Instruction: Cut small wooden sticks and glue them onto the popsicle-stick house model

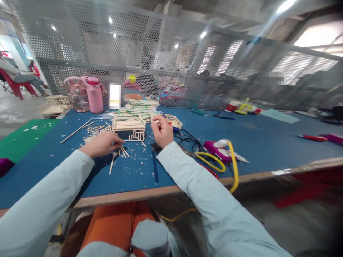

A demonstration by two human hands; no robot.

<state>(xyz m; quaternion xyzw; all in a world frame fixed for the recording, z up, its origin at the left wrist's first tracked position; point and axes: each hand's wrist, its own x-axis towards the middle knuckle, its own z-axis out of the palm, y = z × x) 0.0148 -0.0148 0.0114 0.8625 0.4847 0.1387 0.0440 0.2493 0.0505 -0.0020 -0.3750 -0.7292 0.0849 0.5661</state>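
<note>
A small model house frame of thin wooden sticks (pixel 129 125) stands on the blue table. Beside its front left corner is my left hand (pixel 100 144), palm down, its fingers loosely stretched and slightly apart. Several short wooden sticks (pixel 124 152) lie just below those fingertips. My right hand (pixel 163 132) is raised to the right of the frame, thumb and fingers pinched together; what they hold, if anything, is too small to make out. Behind that hand sits a second stick-built piece (pixel 174 121), partly hidden. A dark blue-handled tool (pixel 155 166) lies by my right wrist.
Stick bundles (pixel 140 107) and scraps lie behind the frame. A pink bottle (pixel 95 96) and a clear pink jug (pixel 79 96) stand at the back left. Right of my forearm are yellow-handled scissors (pixel 211 161) and a purple glue gun (pixel 218 151). A perforated metal screen (pixel 144 46) borders the back.
</note>
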